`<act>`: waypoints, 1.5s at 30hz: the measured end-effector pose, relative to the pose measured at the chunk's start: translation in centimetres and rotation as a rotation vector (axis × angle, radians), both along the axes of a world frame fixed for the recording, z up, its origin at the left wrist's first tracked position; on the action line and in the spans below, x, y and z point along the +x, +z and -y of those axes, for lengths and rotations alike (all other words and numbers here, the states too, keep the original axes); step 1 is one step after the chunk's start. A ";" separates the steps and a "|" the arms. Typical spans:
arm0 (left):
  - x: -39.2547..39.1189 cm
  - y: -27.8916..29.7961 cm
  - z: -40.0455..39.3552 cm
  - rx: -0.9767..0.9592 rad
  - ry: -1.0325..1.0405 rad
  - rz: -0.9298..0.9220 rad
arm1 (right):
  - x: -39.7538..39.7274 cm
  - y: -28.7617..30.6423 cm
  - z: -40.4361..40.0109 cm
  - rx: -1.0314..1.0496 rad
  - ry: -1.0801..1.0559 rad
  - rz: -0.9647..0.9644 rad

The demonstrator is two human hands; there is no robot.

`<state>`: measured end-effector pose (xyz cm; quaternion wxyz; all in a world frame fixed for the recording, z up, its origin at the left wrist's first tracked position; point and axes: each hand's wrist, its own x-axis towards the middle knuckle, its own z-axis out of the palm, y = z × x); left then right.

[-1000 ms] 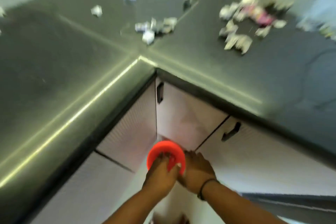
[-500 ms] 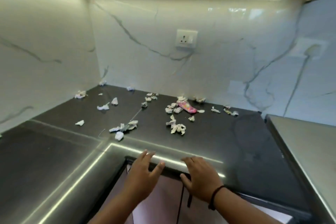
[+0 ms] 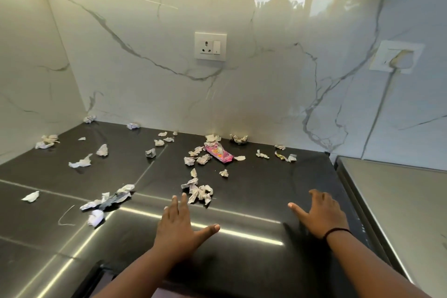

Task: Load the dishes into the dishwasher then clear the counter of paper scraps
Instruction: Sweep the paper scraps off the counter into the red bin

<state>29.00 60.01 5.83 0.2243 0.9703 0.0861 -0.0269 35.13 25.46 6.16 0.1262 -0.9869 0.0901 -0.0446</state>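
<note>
The red bowl both hands held a second ago is gone, so now the left hand [image 3: 177, 227] and right hand [image 3: 319, 215] reach out wide and empty over the counter [image 3: 254, 176], paper scraps [image 3: 199, 192] just past the left fingertips.

Both arms stretched fwd — left hand [image 3: 180, 226] flat, fingers spread; right hand [image 3: 320, 213] palm down, empty, wristband on.

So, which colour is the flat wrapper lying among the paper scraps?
Pink, with small printed marks: the wrapper, seen in the head view.
</note>
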 end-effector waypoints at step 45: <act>28.3 -5.2 -1.1 0.257 0.021 0.378 | 35.5 -4.6 -15.6 0.022 0.720 0.047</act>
